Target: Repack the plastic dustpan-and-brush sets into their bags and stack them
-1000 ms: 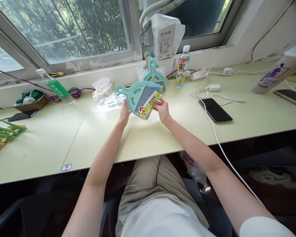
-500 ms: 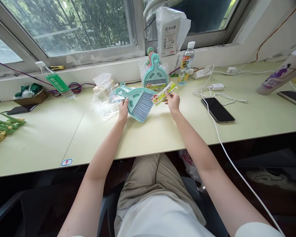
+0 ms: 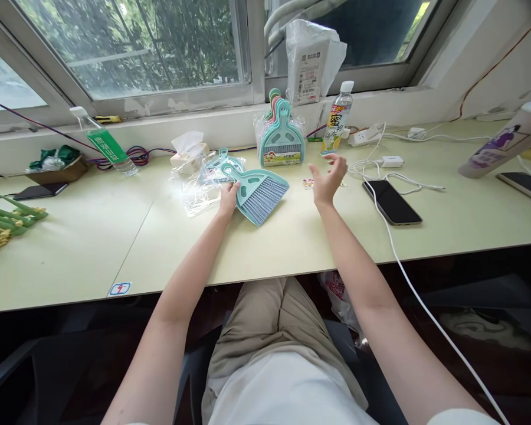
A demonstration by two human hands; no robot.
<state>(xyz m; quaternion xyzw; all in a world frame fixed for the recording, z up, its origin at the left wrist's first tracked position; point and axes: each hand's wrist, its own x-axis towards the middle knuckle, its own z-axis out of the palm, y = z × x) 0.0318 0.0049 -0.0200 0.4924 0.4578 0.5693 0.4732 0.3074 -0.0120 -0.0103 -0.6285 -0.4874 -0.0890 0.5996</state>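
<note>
My left hand (image 3: 229,198) grips a mint-green dustpan and brush set (image 3: 262,195) by its left side, near the handle. Grey bristles of the small brush face up inside the pan. To the right, my right hand (image 3: 330,180) is raised over the table with fingers apart and nothing in it. A printed card label (image 3: 308,183) lies on the table behind that hand, which hides most of it. Further back stand several more dustpan sets (image 3: 283,136) in clear wrap, leaning by the sill. Crumpled clear plastic (image 3: 199,192) lies left of the held set.
A tissue pack (image 3: 189,147) sits behind the plastic. A drink bottle (image 3: 337,118) and a power strip (image 3: 365,134) are at the back right. A phone (image 3: 393,202) with white cables lies right of my hand. A green-labelled bottle (image 3: 106,144) leans at the left.
My right hand has let go of the card label, which now lies on the table, and has moved a little right with its fingers opened. The held dustpan set has shifted slightly right.
</note>
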